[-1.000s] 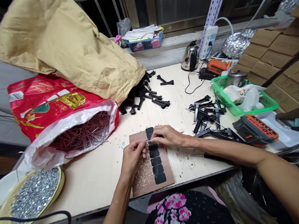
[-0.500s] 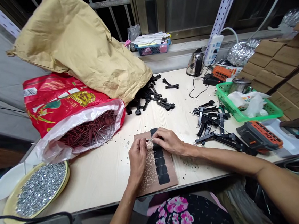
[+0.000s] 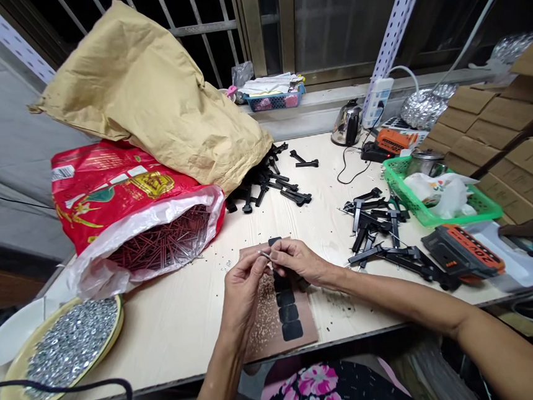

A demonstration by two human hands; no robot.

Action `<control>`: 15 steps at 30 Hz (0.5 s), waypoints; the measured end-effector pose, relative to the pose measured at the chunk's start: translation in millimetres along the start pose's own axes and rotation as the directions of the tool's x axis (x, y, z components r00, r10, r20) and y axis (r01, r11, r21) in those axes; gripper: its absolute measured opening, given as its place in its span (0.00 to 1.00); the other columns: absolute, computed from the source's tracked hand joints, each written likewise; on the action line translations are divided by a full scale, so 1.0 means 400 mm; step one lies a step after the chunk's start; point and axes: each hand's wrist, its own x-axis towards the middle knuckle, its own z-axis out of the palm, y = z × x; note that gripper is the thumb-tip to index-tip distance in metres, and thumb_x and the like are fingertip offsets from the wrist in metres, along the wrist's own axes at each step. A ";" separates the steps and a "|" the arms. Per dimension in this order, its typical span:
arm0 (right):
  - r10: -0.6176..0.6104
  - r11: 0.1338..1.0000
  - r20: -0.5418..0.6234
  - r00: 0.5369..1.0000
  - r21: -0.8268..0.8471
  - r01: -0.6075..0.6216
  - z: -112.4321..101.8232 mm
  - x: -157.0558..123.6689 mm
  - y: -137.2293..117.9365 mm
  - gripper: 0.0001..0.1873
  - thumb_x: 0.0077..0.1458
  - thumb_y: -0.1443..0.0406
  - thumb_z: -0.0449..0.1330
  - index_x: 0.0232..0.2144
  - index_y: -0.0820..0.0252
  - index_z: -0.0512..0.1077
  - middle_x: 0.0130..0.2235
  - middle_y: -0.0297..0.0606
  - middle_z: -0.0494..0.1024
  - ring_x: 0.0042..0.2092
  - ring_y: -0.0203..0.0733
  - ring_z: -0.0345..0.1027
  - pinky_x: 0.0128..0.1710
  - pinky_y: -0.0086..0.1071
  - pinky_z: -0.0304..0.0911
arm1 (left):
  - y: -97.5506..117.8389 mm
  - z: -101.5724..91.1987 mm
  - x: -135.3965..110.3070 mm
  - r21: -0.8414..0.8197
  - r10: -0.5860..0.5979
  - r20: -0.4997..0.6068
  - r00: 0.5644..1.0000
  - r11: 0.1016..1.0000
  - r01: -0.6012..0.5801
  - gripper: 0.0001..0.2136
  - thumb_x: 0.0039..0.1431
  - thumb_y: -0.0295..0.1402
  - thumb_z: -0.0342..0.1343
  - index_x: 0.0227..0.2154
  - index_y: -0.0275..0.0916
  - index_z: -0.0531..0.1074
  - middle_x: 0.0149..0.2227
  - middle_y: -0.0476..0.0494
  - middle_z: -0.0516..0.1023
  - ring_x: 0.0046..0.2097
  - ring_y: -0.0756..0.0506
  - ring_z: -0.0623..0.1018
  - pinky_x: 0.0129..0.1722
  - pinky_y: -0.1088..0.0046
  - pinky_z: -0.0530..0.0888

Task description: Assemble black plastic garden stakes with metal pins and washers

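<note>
My left hand point(image 3: 241, 286) and my right hand point(image 3: 296, 261) meet over a brown board point(image 3: 277, 323) at the table's front edge. Both pinch a small thin metal pin point(image 3: 265, 254) between thumb and fingertips. The board carries a column of black pads point(image 3: 289, 313) and a scatter of tiny metal bits. My right hand covers the upper pads.
A red bag point(image 3: 121, 200) of thin rods lies open at the left under a tan paper sack point(image 3: 155, 104). A yellow dish point(image 3: 60, 349) holds small metal nuts. Black plastic parts point(image 3: 375, 221) lie in piles, with a green basket point(image 3: 438, 194), an orange battery point(image 3: 462, 257) and a kettle point(image 3: 346, 124) on the right.
Both hands have lifted slightly off the board and drawn closer together around the pin. The camera has tilted up a little.
</note>
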 end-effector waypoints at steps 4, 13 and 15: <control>-0.070 0.986 -0.059 0.996 -0.154 0.060 0.005 0.002 -0.007 0.16 0.56 0.54 0.58 0.32 0.62 0.67 0.27 0.30 0.68 0.28 0.30 0.60 0.30 0.26 0.58 | 0.006 0.013 -0.010 0.184 0.181 -0.076 0.980 0.969 -0.165 0.05 0.53 0.33 0.60 0.32 0.39 0.78 0.40 0.45 0.75 0.45 0.47 0.74 0.47 0.71 0.70; -0.561 0.323 0.118 0.819 -0.880 0.348 0.008 -0.022 -0.111 0.11 0.63 0.65 0.50 0.43 0.61 0.70 0.39 0.41 0.74 0.41 0.39 0.66 0.42 0.34 0.59 | 0.069 0.036 -0.029 0.461 0.292 -0.111 0.950 0.862 -0.211 0.06 0.54 0.36 0.58 0.33 0.40 0.75 0.31 0.47 0.76 0.33 0.47 0.75 0.37 0.71 0.71; -0.543 0.149 0.190 0.818 -0.937 0.317 0.008 -0.019 -0.123 0.11 0.63 0.64 0.50 0.44 0.61 0.71 0.38 0.42 0.75 0.41 0.41 0.66 0.44 0.37 0.57 | 0.075 0.039 -0.026 0.528 0.318 -0.099 0.943 0.820 -0.221 0.07 0.54 0.36 0.58 0.33 0.41 0.76 0.30 0.47 0.75 0.31 0.48 0.73 0.35 0.72 0.70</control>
